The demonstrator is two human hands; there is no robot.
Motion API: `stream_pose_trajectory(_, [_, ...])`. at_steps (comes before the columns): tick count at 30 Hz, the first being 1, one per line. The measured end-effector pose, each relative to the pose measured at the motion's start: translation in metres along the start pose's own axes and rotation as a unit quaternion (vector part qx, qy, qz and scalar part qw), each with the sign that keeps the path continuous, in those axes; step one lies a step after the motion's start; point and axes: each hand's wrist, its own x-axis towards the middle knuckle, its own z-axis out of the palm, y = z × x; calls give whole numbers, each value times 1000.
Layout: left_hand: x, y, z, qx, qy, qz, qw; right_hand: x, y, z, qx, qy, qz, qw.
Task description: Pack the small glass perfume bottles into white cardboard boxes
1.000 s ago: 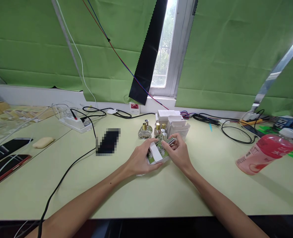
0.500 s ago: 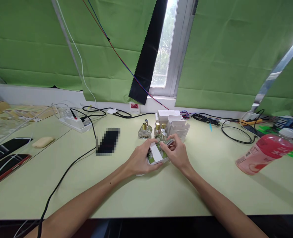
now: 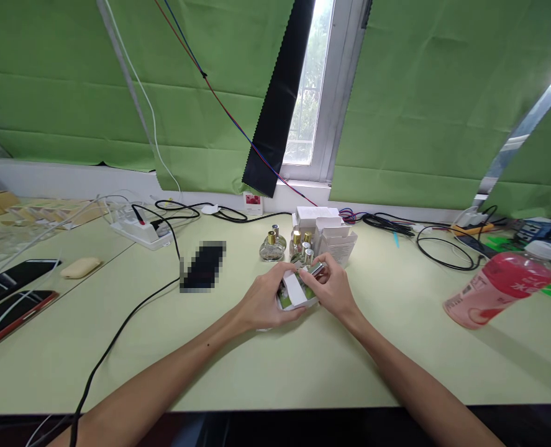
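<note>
White-and-green carton (image 3: 295,290): left hand (image 3: 262,301) grips its left side, fingers curled. Right hand (image 3: 335,288) pinches a silver cylindrical item (image 3: 317,269) at the carton's right end, between thumb and fingers. Carton contents: indiscernible. Glass perfume bottles (image 3: 272,251) stand beyond the carton.

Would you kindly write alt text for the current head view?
A left hand holds a green-and-white box while the right hand grips a silver item at its end. Beyond, on a pale table, stand small glass bottles and white boxes; a pink drink bottle is at right.
</note>
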Motion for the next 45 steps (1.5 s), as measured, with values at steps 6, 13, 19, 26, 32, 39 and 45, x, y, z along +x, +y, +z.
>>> stream_pose_trajectory(6, [0,0,0,-5,2,6,1000,1,0,0,9,-11,18,1000])
stream_pose_trajectory(13, [1,0,0,-7,-3,6,1000,2,1,0,0,-11,20,1000])
stream_pose_trajectory(19, [0,1,0,-4,-6,-3,1000,2,2,0,3,-13,16,1000])
stream_pose_trajectory(26, [1,2,0,-6,-11,-17,1000,2,4,-1,4,-18,14,1000])
stream_pose_trajectory(32, [0,1,0,-9,-10,-18,1000,2,4,-1,3,-24,15,1000])
stream_pose_trajectory(39, [0,1,0,-8,-11,-23,1000,2,3,-1,7,-29,11,999])
stream_pose_trajectory(45, [1,1,0,-6,-7,-21,1000,2,2,-1,0,-32,-3,999])
